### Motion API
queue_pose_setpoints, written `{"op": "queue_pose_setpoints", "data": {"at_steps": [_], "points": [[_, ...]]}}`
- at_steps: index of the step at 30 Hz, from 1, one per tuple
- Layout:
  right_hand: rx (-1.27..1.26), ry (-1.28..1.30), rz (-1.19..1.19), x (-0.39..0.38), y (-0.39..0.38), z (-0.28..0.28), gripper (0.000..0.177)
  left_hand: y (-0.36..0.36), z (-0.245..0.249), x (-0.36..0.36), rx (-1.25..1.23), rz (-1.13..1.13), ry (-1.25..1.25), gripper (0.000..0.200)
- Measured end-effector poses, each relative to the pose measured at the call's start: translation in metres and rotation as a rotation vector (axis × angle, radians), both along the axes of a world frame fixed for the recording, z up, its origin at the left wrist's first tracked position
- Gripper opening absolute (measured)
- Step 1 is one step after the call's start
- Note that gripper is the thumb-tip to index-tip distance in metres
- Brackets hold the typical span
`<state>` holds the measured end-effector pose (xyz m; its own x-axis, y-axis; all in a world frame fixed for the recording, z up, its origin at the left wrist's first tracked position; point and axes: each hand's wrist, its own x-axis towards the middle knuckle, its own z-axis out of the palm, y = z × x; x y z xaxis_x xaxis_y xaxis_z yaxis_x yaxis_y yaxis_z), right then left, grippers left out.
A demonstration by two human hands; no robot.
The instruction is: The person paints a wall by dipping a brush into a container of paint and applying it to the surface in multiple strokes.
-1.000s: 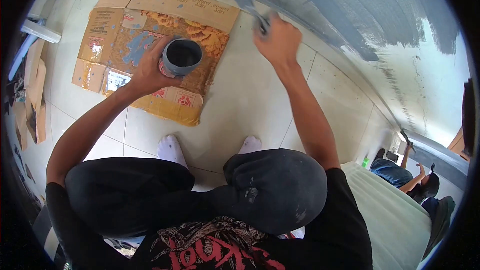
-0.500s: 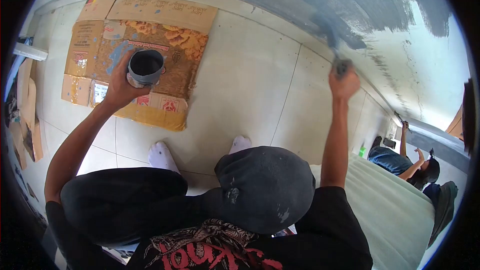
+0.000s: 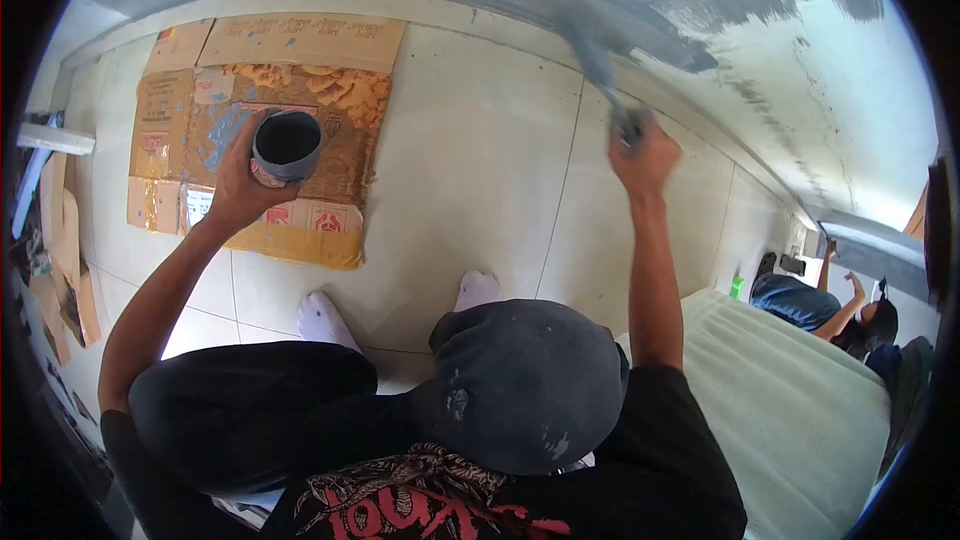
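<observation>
Above a flattened cardboard sheet [image 3: 330, 40], my left hand [image 3: 242, 180] is wrapped round a paint can [image 3: 287, 143] with dark grey paint inside and grey smears on its rim. My right hand [image 3: 645, 155] grips a paintbrush [image 3: 598, 65] by its handle. The brush is blurred, with its bristle end against or close to the lower part of the wall [image 3: 660, 10]. Grey paint covers much of that wall in streaky strokes, and a pale area shows further right.
A pale green padded surface [image 3: 780, 410] lies at the lower right. Beyond it a co-worker [image 3: 800, 302] is low by the wall, arms raised. Cardboard pieces [image 3: 65, 250] stand at the far left. White skirting [image 3: 420, 5] borders the tiled floor [image 3: 470, 160].
My right hand and the brush have moved left along the wall. My left hand still holds the can. The view has shifted slightly.
</observation>
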<state>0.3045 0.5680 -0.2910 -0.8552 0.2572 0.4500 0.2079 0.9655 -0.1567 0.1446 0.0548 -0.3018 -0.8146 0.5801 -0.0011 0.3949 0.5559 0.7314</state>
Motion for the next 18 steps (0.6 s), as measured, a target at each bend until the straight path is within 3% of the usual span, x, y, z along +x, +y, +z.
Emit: {"op": "queue_pose_setpoints", "data": {"at_steps": [4,7,9,12,18], "points": [[0.087,0.092,0.167,-0.08,-0.05,0.006,0.023,0.0,-0.003,0.005,0.017,0.001,0.009,0.089],[0.08,0.083,0.052,-0.095,-0.042,0.01,0.024,0.001,0.002,0.01,0.051,-0.004,-0.026,0.086],[0.108,0.07,0.02,-0.08,-0.005,0.006,0.027,0.005,0.015,0.014,0.03,0.017,-0.026,0.084],[0.186,-0.033,-0.068,-0.034,0.065,-0.007,0.032,-0.012,-0.004,0.01,0.059,0.047,-0.005,0.084],[0.321,-0.089,-0.329,0.061,0.161,-0.001,0.026,-0.005,-0.002,0.003,0.021,0.042,-0.054,0.085]]}}
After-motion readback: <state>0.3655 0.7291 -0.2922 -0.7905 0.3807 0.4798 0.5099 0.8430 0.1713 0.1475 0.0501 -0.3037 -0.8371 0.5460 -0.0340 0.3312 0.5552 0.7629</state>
